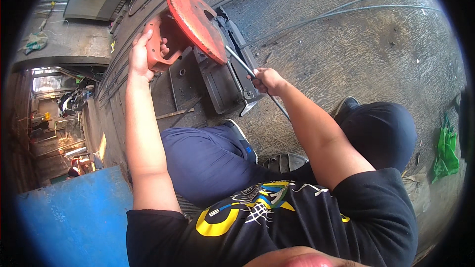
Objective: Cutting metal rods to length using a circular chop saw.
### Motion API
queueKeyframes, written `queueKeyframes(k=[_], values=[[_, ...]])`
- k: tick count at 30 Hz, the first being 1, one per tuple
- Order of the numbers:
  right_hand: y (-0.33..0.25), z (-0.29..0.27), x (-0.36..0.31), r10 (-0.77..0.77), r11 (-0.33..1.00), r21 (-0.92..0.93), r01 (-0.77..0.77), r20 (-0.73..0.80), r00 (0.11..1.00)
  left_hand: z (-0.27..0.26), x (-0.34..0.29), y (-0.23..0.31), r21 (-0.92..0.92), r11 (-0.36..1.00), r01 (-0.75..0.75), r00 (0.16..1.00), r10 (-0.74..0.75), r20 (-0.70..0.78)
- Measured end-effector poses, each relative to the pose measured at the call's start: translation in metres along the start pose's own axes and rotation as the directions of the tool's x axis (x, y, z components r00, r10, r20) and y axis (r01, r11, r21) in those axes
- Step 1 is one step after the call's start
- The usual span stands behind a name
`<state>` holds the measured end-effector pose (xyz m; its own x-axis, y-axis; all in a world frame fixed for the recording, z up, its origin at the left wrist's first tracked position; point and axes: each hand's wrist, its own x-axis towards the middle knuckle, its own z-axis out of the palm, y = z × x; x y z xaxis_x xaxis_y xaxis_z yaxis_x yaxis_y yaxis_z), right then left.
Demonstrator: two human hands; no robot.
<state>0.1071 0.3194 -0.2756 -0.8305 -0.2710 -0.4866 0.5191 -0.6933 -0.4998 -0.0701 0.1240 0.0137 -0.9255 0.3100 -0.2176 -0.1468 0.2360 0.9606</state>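
Note:
A cut-off saw with a round orange blade guard (195,23) stands on the floor in front of me. Its dark base (217,81) has a vise with a metal screw. My left hand (140,58) is wrapped around the saw's orange loop handle (156,49). In my closed right hand (268,81) is a thin grey metal rod (239,60). The rod slants from beside the guard's lower edge, through my fingers, down toward my right forearm. The guard covers the blade, and I cannot tell whether the rod touches it.
Long metal rods (346,11) run across the floor behind the saw. A blue panel (79,217) fills the lower left. A green bag (446,152) lies at the far right. My bent legs and shoes flank the near side of the base. A stick (174,113) lies beside it.

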Motion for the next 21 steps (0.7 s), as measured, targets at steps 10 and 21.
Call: queueKeyframes(k=[10, 21], values=[[0.0070, -0.0014, 0.0048, 0.021, 0.990, -0.137, -0.019, 0.019, 1.000, -0.0005, 0.0022, -0.0002, -0.019, 1.000, 0.013, 1.000, -0.013, -0.008], [0.0058, 0.0016, 0.0055, -0.087, 0.953, -0.295, 0.065, -0.060, 0.994, 0.0022, -0.0006, 0.0016, -0.010, 1.000, 0.022, 0.999, -0.022, -0.031]])
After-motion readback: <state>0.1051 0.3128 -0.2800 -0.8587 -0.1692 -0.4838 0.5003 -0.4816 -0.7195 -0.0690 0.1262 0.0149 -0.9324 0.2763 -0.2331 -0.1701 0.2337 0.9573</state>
